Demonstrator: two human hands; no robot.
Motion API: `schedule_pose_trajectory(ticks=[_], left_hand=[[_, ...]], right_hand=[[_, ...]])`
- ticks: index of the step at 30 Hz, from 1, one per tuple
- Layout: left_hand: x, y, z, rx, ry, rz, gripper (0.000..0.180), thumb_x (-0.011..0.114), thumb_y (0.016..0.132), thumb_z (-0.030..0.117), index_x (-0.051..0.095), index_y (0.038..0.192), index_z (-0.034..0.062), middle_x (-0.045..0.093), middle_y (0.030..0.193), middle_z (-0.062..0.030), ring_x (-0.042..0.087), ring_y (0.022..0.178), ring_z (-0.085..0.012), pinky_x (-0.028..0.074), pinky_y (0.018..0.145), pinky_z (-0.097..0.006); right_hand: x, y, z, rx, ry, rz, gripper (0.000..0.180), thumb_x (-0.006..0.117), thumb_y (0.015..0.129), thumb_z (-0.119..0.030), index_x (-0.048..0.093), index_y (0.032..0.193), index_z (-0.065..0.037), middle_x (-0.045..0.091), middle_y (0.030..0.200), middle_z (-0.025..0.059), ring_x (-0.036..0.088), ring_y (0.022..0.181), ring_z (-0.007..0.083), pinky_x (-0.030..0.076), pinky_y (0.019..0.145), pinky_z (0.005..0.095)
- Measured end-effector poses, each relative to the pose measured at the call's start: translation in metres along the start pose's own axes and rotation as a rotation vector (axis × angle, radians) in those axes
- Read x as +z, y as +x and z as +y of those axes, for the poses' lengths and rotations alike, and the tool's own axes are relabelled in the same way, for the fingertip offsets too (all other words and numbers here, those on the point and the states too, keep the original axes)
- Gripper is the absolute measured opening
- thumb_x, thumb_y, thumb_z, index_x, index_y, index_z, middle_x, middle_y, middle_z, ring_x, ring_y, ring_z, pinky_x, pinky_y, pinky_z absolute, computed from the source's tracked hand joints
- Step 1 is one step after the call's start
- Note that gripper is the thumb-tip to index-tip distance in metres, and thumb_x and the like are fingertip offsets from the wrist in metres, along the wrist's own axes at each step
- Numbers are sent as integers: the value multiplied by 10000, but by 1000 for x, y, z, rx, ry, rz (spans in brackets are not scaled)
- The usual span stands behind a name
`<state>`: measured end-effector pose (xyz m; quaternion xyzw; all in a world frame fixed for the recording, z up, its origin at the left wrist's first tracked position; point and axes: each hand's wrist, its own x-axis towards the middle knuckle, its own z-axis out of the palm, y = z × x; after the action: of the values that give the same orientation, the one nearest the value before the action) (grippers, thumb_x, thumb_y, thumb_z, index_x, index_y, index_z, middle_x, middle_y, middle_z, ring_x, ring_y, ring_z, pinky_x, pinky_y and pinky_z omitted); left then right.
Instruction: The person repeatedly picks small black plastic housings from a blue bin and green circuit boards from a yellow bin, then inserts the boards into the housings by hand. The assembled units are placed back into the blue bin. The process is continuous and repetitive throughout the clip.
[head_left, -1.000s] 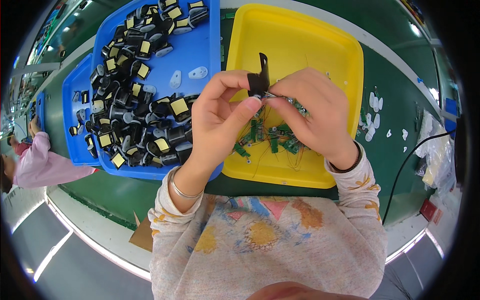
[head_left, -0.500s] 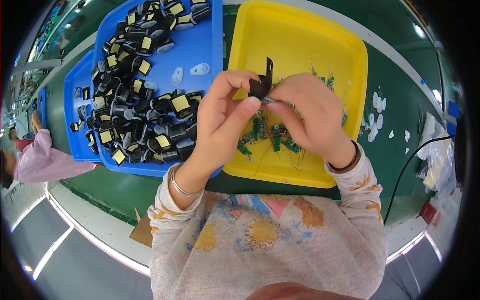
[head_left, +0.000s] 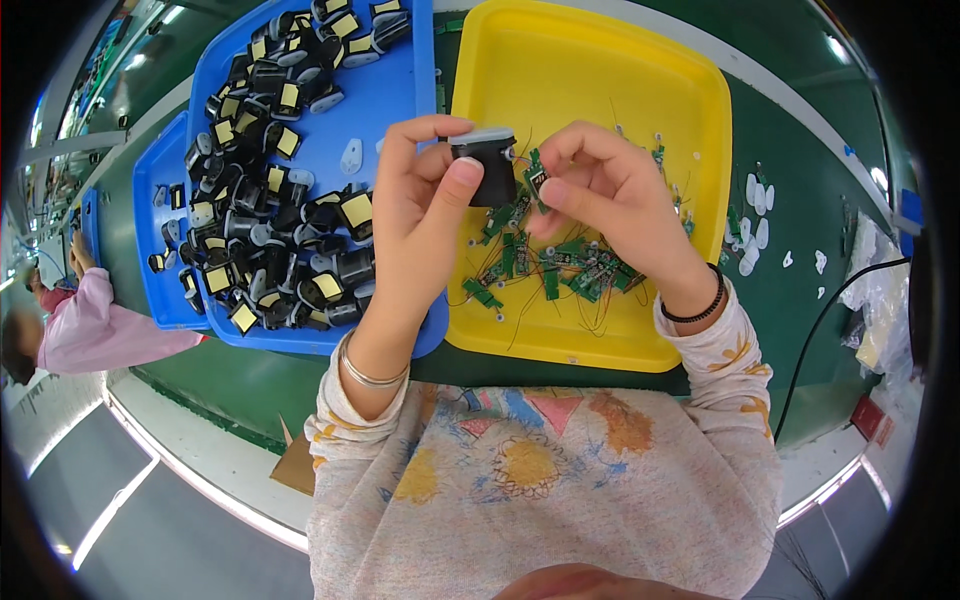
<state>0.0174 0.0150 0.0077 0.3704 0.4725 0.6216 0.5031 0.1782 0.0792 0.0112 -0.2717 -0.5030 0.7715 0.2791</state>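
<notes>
Between the thumb and fingers of my left hand (head_left: pixel 420 200) is a black plastic housing (head_left: pixel 487 172) with a grey top edge. A small green circuit board (head_left: pixel 537 180) is pinched in my right hand (head_left: pixel 610 200), just right of the housing. A short wire seems to run between board and housing. Both hands are above the yellow tray (head_left: pixel 590 60), where several green circuit boards (head_left: pixel 575 262) with thin wires lie in a loose heap. My right fingers partly hide the board.
At the left, a blue tray (head_left: pixel 385 110) carries many black housings (head_left: pixel 245 200) with pale yellow pads. A smaller blue tray (head_left: pixel 150 190) adjoins it. White plastic pieces (head_left: pixel 757 200), a black cable (head_left: pixel 810 320) and clear plastic bags (head_left: pixel 872 285) are at the right. Another person (head_left: pixel 105 315) sits far left.
The black housing has been turned in my left hand and now shows its broad side. My right hand has drawn away from it slightly, with the green board now visible in the fingers.
</notes>
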Motion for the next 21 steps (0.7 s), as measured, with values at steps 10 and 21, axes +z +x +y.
schedule_pose_trajectory(ticks=[10, 21], left_hand=[[2, -2, -3, -89, -100, -79, 363, 586, 803, 14, 375, 1098, 28, 600, 936, -133, 562, 844, -134, 434, 779, -254], [4, -4, -7, 37, -1, -67, 367, 607, 788, 12, 379, 1075, 29, 598, 914, -126, 553, 793, -134, 431, 738, -259]], right_hand=[[1, -1, 2, 25, 219, 15, 131, 585, 826, -101, 504, 893, -23, 552, 717, 30, 591, 591, 107, 504, 512, 214], [2, -1, 2, 47, 212, 44, 126, 591, 821, -105, 507, 877, -31, 549, 702, 19, 575, 577, 87, 504, 509, 204]])
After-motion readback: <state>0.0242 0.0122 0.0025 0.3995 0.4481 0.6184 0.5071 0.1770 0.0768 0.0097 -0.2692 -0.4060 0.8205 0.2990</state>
